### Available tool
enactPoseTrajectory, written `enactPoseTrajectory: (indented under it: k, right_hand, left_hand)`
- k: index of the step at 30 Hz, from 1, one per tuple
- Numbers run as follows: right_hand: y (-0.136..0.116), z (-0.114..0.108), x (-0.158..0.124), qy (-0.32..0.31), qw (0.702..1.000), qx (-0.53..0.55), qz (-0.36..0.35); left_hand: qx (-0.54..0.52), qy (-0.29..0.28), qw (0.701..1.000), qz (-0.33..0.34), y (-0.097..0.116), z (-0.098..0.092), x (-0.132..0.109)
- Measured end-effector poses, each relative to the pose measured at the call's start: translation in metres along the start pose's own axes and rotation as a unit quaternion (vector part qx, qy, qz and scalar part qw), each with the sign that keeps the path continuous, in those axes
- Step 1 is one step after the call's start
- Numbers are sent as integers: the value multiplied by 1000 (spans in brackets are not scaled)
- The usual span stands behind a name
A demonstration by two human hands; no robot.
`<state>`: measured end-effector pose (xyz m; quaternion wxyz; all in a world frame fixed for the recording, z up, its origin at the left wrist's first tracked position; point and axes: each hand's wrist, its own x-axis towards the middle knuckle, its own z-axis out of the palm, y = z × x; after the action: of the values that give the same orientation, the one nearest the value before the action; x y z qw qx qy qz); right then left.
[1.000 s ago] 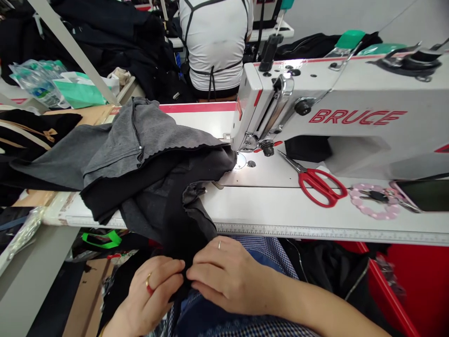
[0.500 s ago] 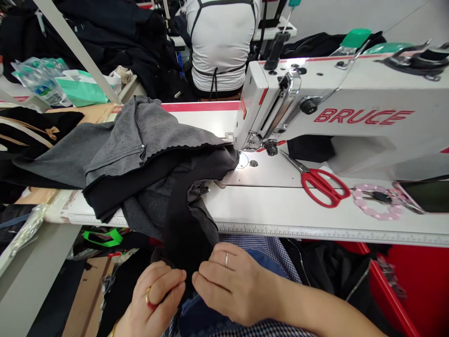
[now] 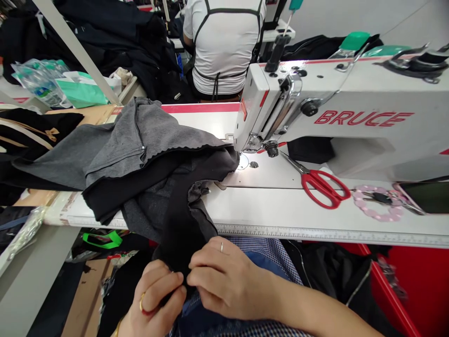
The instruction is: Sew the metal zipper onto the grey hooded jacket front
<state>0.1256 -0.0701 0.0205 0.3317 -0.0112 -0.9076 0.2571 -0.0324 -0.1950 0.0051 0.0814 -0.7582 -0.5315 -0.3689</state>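
Note:
A grey and black garment (image 3: 154,126) lies bunched across the sewing table, its raw edges showing. One end of it sits at the needle area of a white sewing machine (image 3: 336,103). A black strip of the garment hangs over the table's front edge into my lap. There my left hand (image 3: 154,297) pinches the fabric between curled fingers. Close beside it, my right hand (image 3: 224,281) grips the same black fabric, its fingers bent. The fingertips of both hands nearly meet, and the cloth between them is partly hidden.
Red-handled scissors (image 3: 322,185) lie right of the needle, beside a pink beaded ring with keys (image 3: 379,201) and a phone (image 3: 428,196). A ruler tape (image 3: 280,230) runs along the table's front edge. Another person (image 3: 224,51) sits ahead, back turned. Dark garments (image 3: 115,42) are piled at the far left.
Both hands have shifted slightly left, still on the black fabric. The person ahead has moved a little. The garment at the machine looks the same.

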Motion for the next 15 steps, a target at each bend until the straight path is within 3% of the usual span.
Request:
enactPoseTrajectory:
  k: [5,9,15]
  right_hand:
    - [2,3,-1,-10,999,-43,-6]
    - [2,10,-6,33,996,-80,-8]
    - [1,7,-6,45,994,-94,-21]
  left_hand:
    - [4,37,997,-69,0,5,-14]
    - [33,59,996,-58,-2,10,-26]
    - [31,17,998,-43,0,10,-14]
